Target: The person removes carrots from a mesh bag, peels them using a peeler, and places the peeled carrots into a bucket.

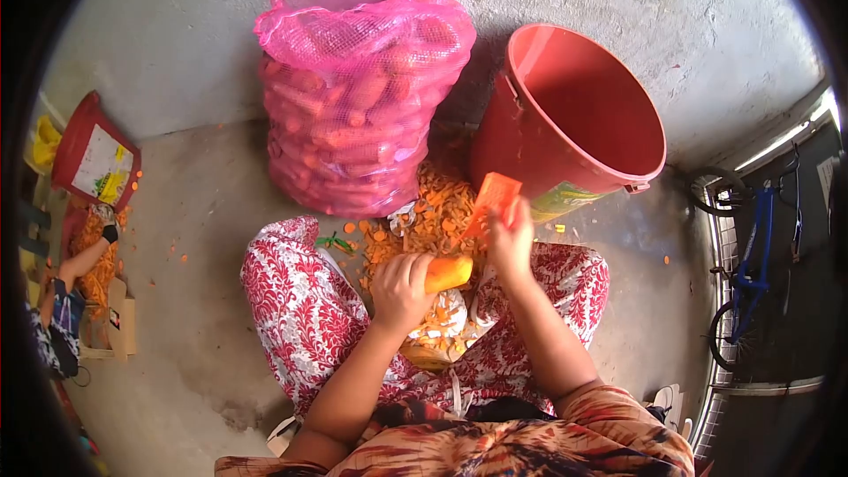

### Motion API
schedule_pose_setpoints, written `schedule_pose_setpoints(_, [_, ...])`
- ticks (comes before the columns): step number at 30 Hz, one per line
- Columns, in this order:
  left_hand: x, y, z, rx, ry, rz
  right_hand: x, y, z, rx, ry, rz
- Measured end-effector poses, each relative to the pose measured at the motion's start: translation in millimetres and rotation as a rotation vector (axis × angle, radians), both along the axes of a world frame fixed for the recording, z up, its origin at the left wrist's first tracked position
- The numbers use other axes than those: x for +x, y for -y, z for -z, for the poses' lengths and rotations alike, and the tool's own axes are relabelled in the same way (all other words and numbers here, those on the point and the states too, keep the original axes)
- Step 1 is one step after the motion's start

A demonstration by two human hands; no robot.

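My left hand (402, 293) is wrapped round a thick peeled carrot (449, 274), whose bare end points to the right. Slightly higher and to the right, my right hand (510, 237) grips a flat orange peeler (492, 200), held apart from the carrot. Its blade cannot be made out. Between and beyond my knees, orange carrot peelings (435, 208) lie heaped on the floor, with small round carrot ends among them. More scraps rest on a crumpled bag (442, 322) between my legs.
A pink mesh sack (353, 124) full of carrots stands against the wall. Right of it a red bucket (511, 79) leans toward me. Far left, another person's arm (84, 261) is by a carrot pile and a red tub (75, 146). A blue bicycle (751, 256) stands far right.
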State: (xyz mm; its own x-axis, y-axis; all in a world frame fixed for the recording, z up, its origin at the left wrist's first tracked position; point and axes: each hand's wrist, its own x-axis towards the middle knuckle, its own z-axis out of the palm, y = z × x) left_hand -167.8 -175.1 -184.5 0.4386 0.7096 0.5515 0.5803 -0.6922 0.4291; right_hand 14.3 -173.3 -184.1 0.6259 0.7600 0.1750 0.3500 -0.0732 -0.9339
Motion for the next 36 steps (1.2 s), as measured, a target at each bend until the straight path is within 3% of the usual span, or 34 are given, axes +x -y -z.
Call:
schedule_pose_setpoints(2, [-2,-2,-5,0.017,0.034,0.005,27,-10,-12,-0.073,-0.106,0.232])
schedule_pose_setpoints(6, [1,-4,-5,-0.031,0.083,0.041,31,-5,-14,0.091,-0.214,0.114])
schedule_pose_setpoints(8, [4,-1,0,-0.205,0.068,0.01,10,-1,-22,0.057,-0.404,0.055])
schedule_pose_setpoints(9, [5,0,4,-0.291,0.06,-0.002,14,-4,4,0.128,-0.41,0.035])
schedule_pose_setpoints(10, [4,0,11,-0.59,0.173,-0.023,12,-1,8,0.007,-0.408,0.053])
schedule_pose_setpoints(13, [2,-4,31,-1.474,0.554,0.005,12,0,18,0.02,-0.573,0.09])
schedule_pose_setpoints(16, [4,0,28,-2.015,1.218,0.249,16,-3,18,0.035,-0.608,0.136])
schedule_pose_setpoints(20, [7,2,17,-2.05,1.471,0.533,32,-5,45,0.065,-0.711,0.088])
schedule_pose_setpoints(24, [3,1,12,-1.999,1.436,0.677,32,0,33,0.046,-0.789,0.097])
schedule_pose_setpoints(28, [2,-1,35,-1.957,1.462,0.597,29,2,19,0.07,-0.803,0.06])
schedule_pose_setpoints(32, [6,0,11,-1.981,1.397,0.509,26,-2,11,0.186,-0.743,0.067])
schedule_pose_setpoints(35, [4,-3,19,-1.952,1.301,0.551,26,-5,5,0.192,-0.725,0.085])
schedule_pose_setpoints(36, [5,-3,17,-1.818,1.162,0.517,26,-6,4,0.184,-0.74,0.083])
